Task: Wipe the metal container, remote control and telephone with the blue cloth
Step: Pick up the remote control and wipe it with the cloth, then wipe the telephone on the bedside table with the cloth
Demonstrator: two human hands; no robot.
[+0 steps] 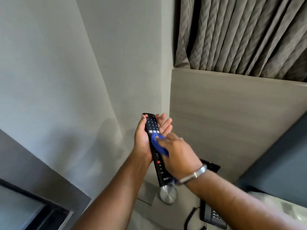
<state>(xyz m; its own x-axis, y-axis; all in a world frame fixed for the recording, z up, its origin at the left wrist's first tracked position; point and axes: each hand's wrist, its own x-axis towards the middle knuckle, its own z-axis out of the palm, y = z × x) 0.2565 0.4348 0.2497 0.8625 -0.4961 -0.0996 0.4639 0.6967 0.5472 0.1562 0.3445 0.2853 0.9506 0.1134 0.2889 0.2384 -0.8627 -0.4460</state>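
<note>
A long black remote control (pixel 151 125) is held up in front of the wall, buttons facing me, with my left hand (pixel 143 138) gripping its upper half from the left. My right hand (pixel 179 155) presses the blue cloth (pixel 157 144) against the middle of the remote. A round metal container (pixel 168 194) stands on the bedside table below the remote's lower end. The black telephone (pixel 213 215) with its coiled cord lies on the same table, partly hidden under my right forearm.
A pale bedside table (pixel 146 193) sits in the wall corner. A wooden headboard panel (pixel 232 117) and grey curtain (pixel 240 34) rise behind it. A black wall socket (pixel 213 166) lies behind my right wrist. A blue padded headboard (pixel 282 163) is on the right.
</note>
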